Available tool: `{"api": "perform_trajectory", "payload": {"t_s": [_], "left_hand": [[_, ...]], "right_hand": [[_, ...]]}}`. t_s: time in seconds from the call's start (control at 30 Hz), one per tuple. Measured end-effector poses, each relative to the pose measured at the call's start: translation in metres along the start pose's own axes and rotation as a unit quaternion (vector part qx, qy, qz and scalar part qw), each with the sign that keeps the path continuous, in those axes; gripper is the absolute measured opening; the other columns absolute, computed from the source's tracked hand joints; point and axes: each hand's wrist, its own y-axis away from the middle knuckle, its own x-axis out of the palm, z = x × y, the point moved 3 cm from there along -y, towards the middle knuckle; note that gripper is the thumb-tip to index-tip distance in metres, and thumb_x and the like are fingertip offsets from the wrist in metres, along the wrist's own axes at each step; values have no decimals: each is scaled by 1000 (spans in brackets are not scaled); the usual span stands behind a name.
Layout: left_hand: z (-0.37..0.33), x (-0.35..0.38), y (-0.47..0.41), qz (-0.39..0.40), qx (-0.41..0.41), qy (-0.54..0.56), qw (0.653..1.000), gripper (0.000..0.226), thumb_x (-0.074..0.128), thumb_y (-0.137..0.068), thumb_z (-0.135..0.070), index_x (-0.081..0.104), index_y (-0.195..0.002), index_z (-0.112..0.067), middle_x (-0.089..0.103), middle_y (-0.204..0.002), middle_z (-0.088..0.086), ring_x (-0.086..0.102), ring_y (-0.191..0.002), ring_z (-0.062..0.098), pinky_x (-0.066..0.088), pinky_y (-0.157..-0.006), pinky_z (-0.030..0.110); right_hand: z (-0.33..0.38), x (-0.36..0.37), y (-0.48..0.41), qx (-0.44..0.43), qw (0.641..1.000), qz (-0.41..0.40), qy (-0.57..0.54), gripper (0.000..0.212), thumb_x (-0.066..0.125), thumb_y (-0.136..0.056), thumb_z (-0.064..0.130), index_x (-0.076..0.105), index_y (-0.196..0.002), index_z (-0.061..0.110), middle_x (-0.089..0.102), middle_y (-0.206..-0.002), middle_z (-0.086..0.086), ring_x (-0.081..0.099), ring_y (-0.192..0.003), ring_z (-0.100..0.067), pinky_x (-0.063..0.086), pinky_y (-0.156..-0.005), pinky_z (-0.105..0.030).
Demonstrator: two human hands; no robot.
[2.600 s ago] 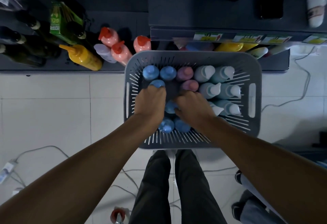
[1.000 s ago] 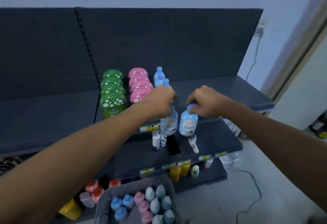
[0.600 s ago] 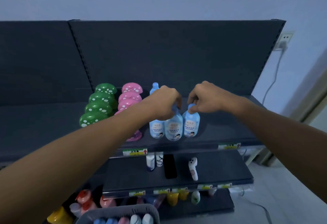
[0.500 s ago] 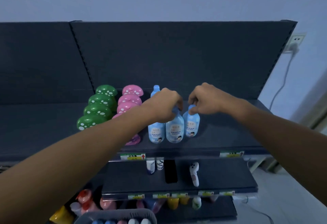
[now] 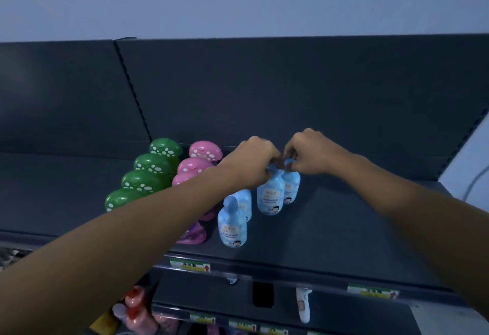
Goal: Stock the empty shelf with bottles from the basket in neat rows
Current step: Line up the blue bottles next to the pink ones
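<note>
Blue bottles standing upright on the dark shelf, left hand curled round the cap of the nearer bottle, right hand pinching the cap of the farther bottle just beside it, green mushroom bottles and pink mushroom bottles at left

Left forearm: bare, stretched forward from the lower left edge.
Left hand: knuckles up, fingers curled down; I log it pinching the top of a blue bottle.
Right forearm: bare, extended from the lower right.
Right hand: fingers curled, pinching the cap of a second blue bottle.
I note the two hands just beside each other.
</note>
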Motion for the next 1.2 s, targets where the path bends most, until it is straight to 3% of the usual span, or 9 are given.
{"api": "perform_trajectory", "payload": {"t_s": [0.13,0.27,0.43,0.67,0.83,1.2], "left_hand": [[6,1,-17,7,-17,12,1000,35,65,-85,-9,77,-110,-30,60,-85,-8,65,-85,19,54,-71,33],[12,3,-32,2,-28,16,999,37,62,-85,-7,78,-110,-30,53,-76,-12,62,-81,17,45,-65,28],[20,13,-45,11,-53,31,998,38,61,-86,-8,78,-111,-31,54,-77,-13,63,-79,19,45,-63,27],[29,26,-46,25,-79,47,995,34,63,-88,-8,77,-112,-28,69,-101,-2,69,-91,20,57,-82,36],[32,29,-44,26,-89,51,994,34,62,-89,-8,77,-112,-28,70,-107,1,69,-93,21,57,-85,38],[35,32,-41,21,-74,62,995,38,67,-85,-8,76,-114,-29,71,-112,-4,63,-103,20,52,-90,37]], "right_hand": [[-12,5,-18,0,1000,-16,-5,16,78,-79,28,77,-94,25,70,-91,6,65,-90,-16,59,-80,-37],[-22,8,-36,5,1000,-25,-14,14,79,-80,27,78,-93,24,71,-91,6,66,-92,-18,59,-80,-37],[-31,16,-55,13,999,-34,-37,9,79,-83,29,78,-90,23,71,-92,5,68,-90,-17,60,-80,-37],[-31,23,-73,21,997,-39,-66,13,84,-80,25,78,-91,20,71,-89,7,68,-89,-15,58,-77,-31],[-25,26,-81,17,996,-32,-76,9,83,-81,25,78,-87,21,70,-88,6,67,-89,-15,61,-79,-36],[-19,29,-88,17,996,-20,-84,5,81,-82,19,78,-85,21,67,-84,9,67,-88,-16,59,-79,-33]]}}
